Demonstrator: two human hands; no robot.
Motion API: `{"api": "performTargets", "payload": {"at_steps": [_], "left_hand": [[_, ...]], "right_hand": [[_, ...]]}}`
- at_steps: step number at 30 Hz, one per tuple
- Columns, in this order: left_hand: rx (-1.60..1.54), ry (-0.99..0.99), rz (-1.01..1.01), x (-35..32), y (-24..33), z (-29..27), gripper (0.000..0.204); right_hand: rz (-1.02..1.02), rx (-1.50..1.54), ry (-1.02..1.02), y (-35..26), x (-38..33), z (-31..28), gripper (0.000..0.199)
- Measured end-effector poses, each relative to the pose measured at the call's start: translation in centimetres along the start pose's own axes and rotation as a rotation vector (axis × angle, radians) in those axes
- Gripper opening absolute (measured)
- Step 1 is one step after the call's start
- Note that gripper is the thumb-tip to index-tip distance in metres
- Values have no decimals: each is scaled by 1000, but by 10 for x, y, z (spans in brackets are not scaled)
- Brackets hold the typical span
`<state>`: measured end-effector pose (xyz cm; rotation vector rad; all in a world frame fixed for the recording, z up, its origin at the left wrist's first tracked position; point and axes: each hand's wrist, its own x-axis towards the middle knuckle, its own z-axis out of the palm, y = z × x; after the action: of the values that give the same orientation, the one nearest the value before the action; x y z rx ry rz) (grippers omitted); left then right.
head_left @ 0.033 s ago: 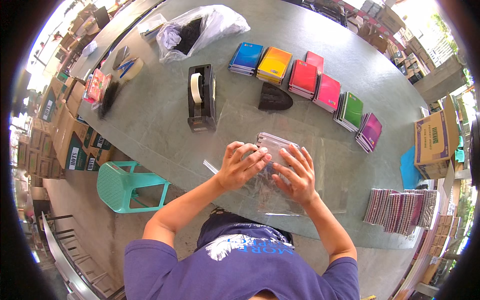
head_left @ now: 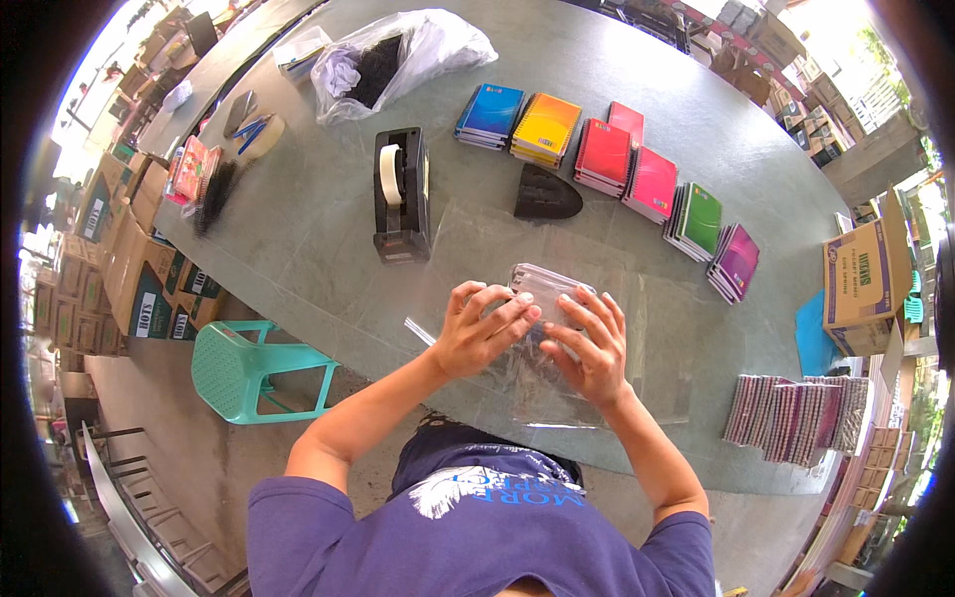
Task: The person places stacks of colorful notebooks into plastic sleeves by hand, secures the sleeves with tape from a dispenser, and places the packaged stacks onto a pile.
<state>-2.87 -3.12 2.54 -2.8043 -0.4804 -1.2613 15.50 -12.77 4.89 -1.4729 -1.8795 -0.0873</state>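
A clear plastic-wrapped packet (head_left: 550, 282) with rounded corners lies in front of me on sheets of clear film (head_left: 652, 373). My left hand (head_left: 487, 326) is closed at the packet's left side, its bent fingers and thumb against the plastic. From the right, my right hand (head_left: 591, 343) reaches over it with fingers apart, their tips touching its right part. What is inside the wrapping under my fingers cannot be made out. Beyond my left hand stands a black tape dispenser (head_left: 402, 224) with a pale roll of tape. A black rounded object (head_left: 547, 193) sits farther off.
Small stacks of notebooks, from blue (head_left: 489, 114) to purple (head_left: 736, 263), curve across the right side. Spiral-bound books (head_left: 796, 420) are piled at the right edge. A white plastic bag (head_left: 438, 45) lies at the back. A green stool (head_left: 234, 370) stands left, near cartons (head_left: 149, 274).
The fingers of my right hand have bent slightly and shifted a little on the packet. My left hand stays where it was.
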Motion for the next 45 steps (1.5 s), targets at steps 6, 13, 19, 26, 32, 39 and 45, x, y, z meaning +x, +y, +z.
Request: {"api": "performTargets", "payload": {"at_steps": [6, 13, 19, 26, 32, 39, 45], "left_hand": [[-131, -101, -54, 13, -8, -15, 36], [-241, 73, -1316, -36, -157, -44, 33], [-94, 272, -1025, -10, -123, -43, 27], [-76, -182, -1075, -78, -109, -62, 12], [-1052, 25, -1383, 9, 18, -50, 14], [-615, 160, -1132, 16, 59, 25, 22], [-479, 5, -1033, -31, 58, 36, 32]], "right_hand": [[70, -36, 91, -11, 12, 6, 14], [8, -18, 109, -8, 14, 10, 15], [52, -31, 108, -3, 10, 12, 25], [75, 170, 167, 3, 7, 21, 31], [111, 235, 116, 9, 6, 17, 32], [27, 242, 23, 11, 7, 5, 41], [170, 123, -80, 7, 54, -13, 55]]}}
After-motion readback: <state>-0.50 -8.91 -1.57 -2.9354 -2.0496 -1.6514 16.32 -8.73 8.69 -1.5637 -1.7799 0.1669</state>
